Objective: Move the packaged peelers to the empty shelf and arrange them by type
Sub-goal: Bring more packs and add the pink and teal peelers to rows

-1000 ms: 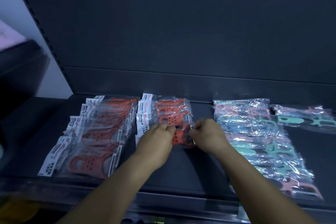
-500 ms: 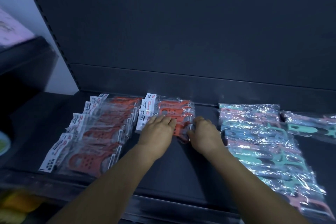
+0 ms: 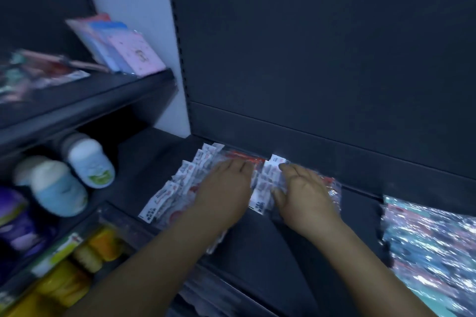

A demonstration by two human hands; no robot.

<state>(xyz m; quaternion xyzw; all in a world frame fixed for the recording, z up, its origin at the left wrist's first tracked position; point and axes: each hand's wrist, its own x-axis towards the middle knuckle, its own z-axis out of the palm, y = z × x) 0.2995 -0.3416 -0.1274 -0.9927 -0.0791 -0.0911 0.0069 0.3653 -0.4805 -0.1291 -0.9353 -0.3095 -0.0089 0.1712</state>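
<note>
On the dark shelf (image 3: 278,247) lie two groups of orange packaged peelers. My left hand (image 3: 226,188) rests flat, fingers straight, on the left row of orange peeler packs (image 3: 170,193). My right hand (image 3: 304,198) lies flat on the smaller stack of orange peeler packs (image 3: 268,183) beside it, covering most of it. A spread of teal and pink peeler packs (image 3: 427,242) lies at the right end of the shelf, blurred by motion.
The neighbouring unit on the left holds pink and blue card packs (image 3: 123,46) on its upper shelf, white and blue bottles (image 3: 77,170) below, and yellow items (image 3: 77,270) lower down. A dark back panel (image 3: 322,59) rises behind the peelers.
The view has swung left, bringing the neighbouring unit into sight. My left hand moved from the small stack onto the left row. My right hand flattened onto the small stack.
</note>
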